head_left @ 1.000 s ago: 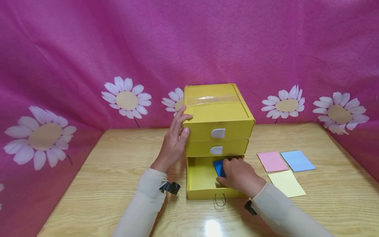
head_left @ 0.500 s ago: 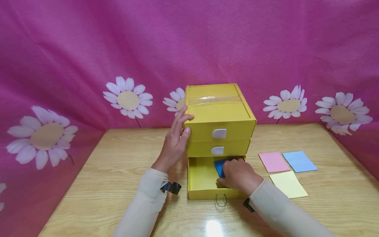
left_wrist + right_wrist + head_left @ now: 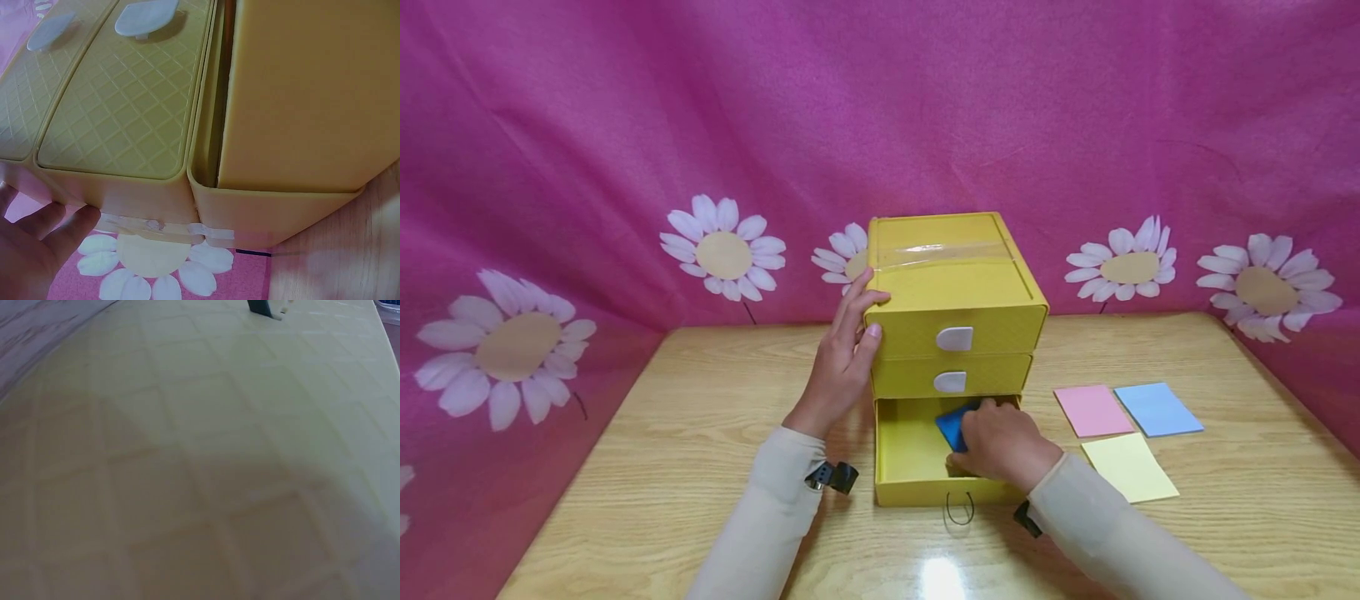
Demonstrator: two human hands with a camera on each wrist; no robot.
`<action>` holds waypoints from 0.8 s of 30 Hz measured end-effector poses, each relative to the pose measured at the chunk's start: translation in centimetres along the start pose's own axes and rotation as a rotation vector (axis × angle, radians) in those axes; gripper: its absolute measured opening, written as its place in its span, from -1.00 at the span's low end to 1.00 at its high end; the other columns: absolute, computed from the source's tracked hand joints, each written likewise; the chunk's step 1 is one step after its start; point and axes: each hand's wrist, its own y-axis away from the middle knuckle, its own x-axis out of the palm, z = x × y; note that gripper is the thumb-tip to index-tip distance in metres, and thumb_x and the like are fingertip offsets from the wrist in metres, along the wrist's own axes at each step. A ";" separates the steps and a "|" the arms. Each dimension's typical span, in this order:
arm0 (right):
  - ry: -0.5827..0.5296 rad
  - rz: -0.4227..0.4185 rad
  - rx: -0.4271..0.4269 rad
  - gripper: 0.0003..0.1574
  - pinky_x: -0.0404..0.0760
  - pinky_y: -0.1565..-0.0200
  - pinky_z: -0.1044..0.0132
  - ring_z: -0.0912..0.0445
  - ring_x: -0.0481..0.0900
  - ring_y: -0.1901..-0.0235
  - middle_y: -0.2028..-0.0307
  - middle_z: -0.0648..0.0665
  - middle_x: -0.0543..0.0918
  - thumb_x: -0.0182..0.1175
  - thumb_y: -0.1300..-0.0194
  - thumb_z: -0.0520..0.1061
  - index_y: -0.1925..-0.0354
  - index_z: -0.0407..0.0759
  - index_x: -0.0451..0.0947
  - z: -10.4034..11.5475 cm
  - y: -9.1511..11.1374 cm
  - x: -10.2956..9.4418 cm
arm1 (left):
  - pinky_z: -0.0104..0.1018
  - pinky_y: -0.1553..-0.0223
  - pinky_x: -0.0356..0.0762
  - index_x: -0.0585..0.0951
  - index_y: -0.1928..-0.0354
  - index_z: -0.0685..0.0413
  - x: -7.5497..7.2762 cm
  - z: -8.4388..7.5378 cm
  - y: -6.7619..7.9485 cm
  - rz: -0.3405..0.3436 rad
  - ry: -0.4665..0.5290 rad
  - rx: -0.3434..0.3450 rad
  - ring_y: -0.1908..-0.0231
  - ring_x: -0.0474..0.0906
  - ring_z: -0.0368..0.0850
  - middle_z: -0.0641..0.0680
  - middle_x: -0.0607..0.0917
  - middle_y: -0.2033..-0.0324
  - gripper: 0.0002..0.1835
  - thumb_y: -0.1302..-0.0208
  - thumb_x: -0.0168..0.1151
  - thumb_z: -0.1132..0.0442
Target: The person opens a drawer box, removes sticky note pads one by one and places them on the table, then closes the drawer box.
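A yellow three-tier drawer box [image 3: 955, 267] stands on the table, its bottom drawer [image 3: 910, 493] pulled out. My left hand [image 3: 838, 367] rests against the box's upper left side, fingertips at the top edge and thumb at the front corner; in the left wrist view its fingers [image 3: 69, 228] touch the side wall. Inside the bottom drawer my right hand [image 3: 1003, 442] holds a dark blue square pad [image 3: 951, 428], whose right part is hidden under the hand. The right wrist view shows only the drawer's quilted yellow front [image 3: 206, 437] close up.
Right of the box lie a pink note pad [image 3: 1090, 410], a light blue one [image 3: 1157, 408] and a pale yellow one [image 3: 1130, 467]. White tabs [image 3: 955, 338] mark the two upper drawers; a dark loop [image 3: 959, 508] hangs on the lowest. A pink flowered curtain [image 3: 925, 108] backs the table.
Within the drawer, the blue pad has turned and shifted slightly left under my right hand. My left hand stays on the box.
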 end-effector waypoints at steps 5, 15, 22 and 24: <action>0.004 0.003 0.004 -0.36 0.51 0.48 0.05 -0.05 0.41 0.52 0.47 -0.24 0.41 0.39 -0.06 0.21 0.33 -0.36 0.50 -0.1 -0.1 0.1 | 0.08 -0.20 0.37 0.29 -0.31 -0.17 0.0 0.2 0.0 0.000 0.009 0.009 -0.40 0.10 -0.13 -0.14 0.04 -0.49 -0.58 -0.45 -0.17 0.23; 0.012 -0.014 -0.016 -0.45 0.52 0.51 0.10 0.01 0.42 0.54 0.57 -0.15 0.44 0.39 -0.08 0.16 0.36 -0.30 0.49 -0.1 -0.4 0.2 | 0.07 -0.18 0.39 0.29 -0.31 -0.17 0.0 0.1 0.1 0.002 0.000 0.009 -0.40 0.10 -0.14 -0.14 0.04 -0.49 -0.58 -0.45 -0.16 0.22; 0.001 -0.002 -0.011 -0.46 0.56 0.49 0.09 0.02 0.45 0.55 0.55 -0.14 0.48 0.40 -0.08 0.15 0.30 -0.29 0.51 -0.1 -0.5 0.2 | 0.14 -0.19 0.36 0.30 -0.28 -0.02 0.0 -0.3 0.1 0.000 0.015 -0.001 -0.40 0.12 0.02 0.00 0.07 -0.48 -0.59 -0.43 -0.13 0.33; 0.005 -0.006 -0.009 -0.45 0.56 0.49 0.07 0.01 0.46 0.54 0.55 -0.15 0.50 0.40 -0.08 0.15 0.29 -0.29 0.52 -0.2 -0.5 0.3 | 0.15 -0.20 0.35 0.30 -0.27 0.04 -0.2 -1.1 0.0 0.004 0.022 -0.008 -0.40 0.12 0.06 0.07 0.08 -0.48 -0.60 -0.42 -0.14 0.35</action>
